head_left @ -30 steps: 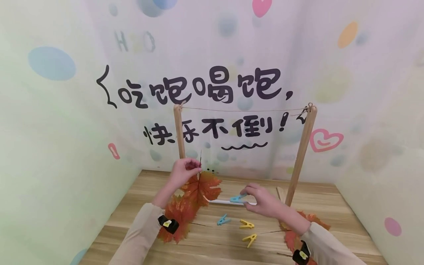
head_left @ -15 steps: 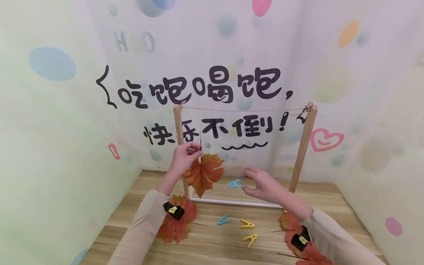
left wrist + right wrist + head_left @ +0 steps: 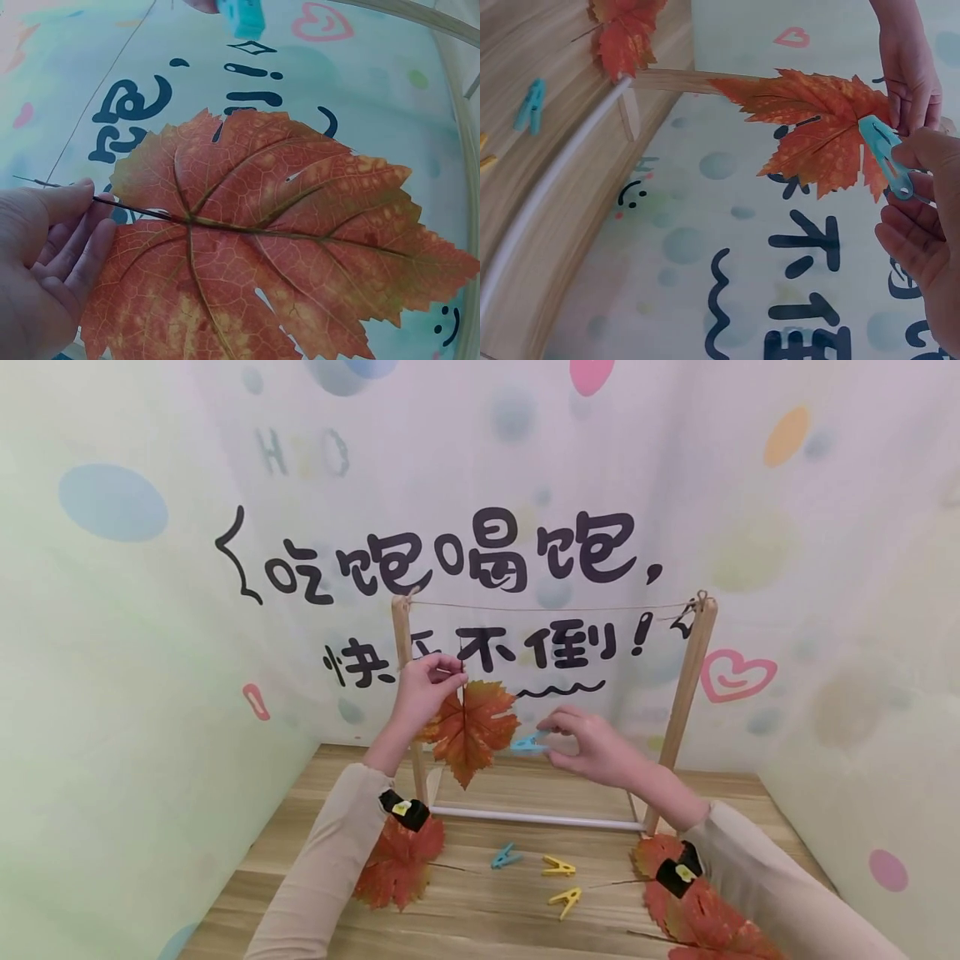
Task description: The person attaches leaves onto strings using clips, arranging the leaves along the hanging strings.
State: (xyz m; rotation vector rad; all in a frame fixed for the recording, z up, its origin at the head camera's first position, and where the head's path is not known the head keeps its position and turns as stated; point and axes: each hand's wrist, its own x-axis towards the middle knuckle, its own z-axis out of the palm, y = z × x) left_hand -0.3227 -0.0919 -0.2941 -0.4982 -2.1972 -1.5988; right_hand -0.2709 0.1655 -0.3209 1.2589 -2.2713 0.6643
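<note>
My left hand (image 3: 431, 689) pinches the thin dark stem of an orange-red artificial maple leaf (image 3: 472, 727), which hangs tip down beside the left post. In the left wrist view the leaf (image 3: 255, 232) spreads broadly, its stem between thumb and fingertips. To the right, my right hand (image 3: 592, 747) pinches a light blue clothespin (image 3: 528, 743) by its handle end, its nose pointing toward the leaf. That clothespin (image 3: 885, 157) overlaps the leaf in the right wrist view. Above both hands a thin string (image 3: 555, 609) runs between two wooden posts.
The frame has a left post (image 3: 402, 635), a right post (image 3: 681, 710) and a white bar (image 3: 536, 817) low between them. On the wooden table (image 3: 480, 927) lie a blue clothespin (image 3: 506, 857), two yellow clothespins (image 3: 559, 866) and more red leaves (image 3: 401, 868) at left and right.
My left hand has lifted the leaf from the table toward the string. My right hand has risen alongside with the blue clothespin, staying right of the leaf.
</note>
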